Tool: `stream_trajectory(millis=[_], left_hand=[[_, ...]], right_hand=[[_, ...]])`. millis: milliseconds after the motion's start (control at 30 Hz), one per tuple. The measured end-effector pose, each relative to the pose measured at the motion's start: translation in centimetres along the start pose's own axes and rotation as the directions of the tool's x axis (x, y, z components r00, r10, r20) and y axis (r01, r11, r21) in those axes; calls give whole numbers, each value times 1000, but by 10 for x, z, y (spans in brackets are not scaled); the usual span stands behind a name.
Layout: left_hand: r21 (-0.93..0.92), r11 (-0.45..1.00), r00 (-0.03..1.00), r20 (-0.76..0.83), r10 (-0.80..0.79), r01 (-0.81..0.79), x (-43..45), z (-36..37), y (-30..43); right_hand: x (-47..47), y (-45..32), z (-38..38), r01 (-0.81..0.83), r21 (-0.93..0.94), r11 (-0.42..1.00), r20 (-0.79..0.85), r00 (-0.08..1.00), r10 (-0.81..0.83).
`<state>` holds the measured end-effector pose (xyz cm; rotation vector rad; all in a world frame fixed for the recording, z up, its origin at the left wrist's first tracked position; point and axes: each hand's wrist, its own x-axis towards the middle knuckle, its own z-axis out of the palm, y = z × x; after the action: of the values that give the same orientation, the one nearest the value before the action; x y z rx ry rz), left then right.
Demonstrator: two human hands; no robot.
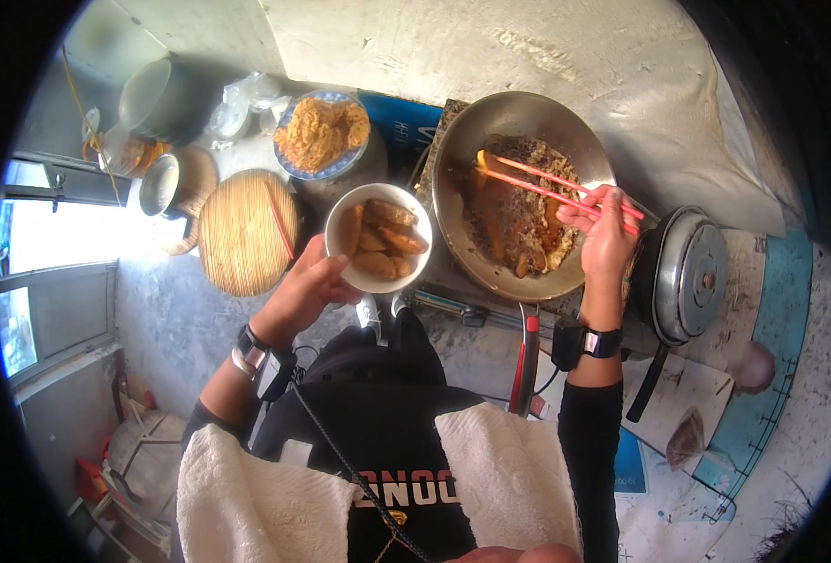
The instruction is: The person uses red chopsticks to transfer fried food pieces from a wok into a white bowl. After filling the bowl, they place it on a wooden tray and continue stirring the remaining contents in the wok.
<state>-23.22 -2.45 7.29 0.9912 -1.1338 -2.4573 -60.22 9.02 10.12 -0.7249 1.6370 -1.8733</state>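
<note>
My left hand point(317, 276) grips the rim of a white bowl point(331, 264) that holds several browned fried pieces point(387, 243). In my right hand point(605, 222) is a pair of red chopsticks point(553, 184). Their tips reach into a large metal frying pan point(458, 239) and meet a yellow-orange piece point(482, 160) at the left of the food. Dark bubbling oil point(489, 211) and browned, crumbly food point(556, 246) lie in the pan. The bowl is left of the pan, held above the floor. The pan's red and grey handle point(526, 359) points towards me.
A blue-rimmed plate point(285, 158) of fried food stands behind the bowl. Left of it are a round slatted lid point(243, 232) with a red stick on top, a small metal pot point(161, 184) and plastic bags point(247, 98). A lidded black pan point(693, 274) stands at right.
</note>
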Motion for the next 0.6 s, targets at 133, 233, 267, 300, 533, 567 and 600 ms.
stream_trajectory(millis=[133, 233, 267, 300, 533, 567, 600], left_hand=[[2, 1000, 1000, -11, -1, 1, 2, 1, 0], [-60, 998, 999, -32, 15, -17, 5, 5, -1], [-56, 998, 1000, -22, 11, -12, 6, 5, -1], [-51, 999, 1000, -12, 8, -9, 6, 5, -1], [-45, 999, 999, 28, 20, -19, 3, 7, 3], [-33, 999, 999, 29, 22, -21, 3, 8, 4], [-20, 999, 999, 30, 26, -25, 2, 8, 5]], right_hand=[[-7, -16, -10, 31, 155, 987, -3, 1000, -31], [-17, -20, -13, 10, 222, 975, -44, 999, 0], [-21, -20, -13, -7, 233, 973, -60, 998, 22], [-26, -18, -14, -13, 245, 969, -72, 997, 32], [-51, -1, -19, -110, 250, 962, -51, 991, 127], [-54, 0, -19, -24, 242, 970, -116, 992, 54], [-56, 0, -19, -88, 249, 965, -48, 994, 103]])
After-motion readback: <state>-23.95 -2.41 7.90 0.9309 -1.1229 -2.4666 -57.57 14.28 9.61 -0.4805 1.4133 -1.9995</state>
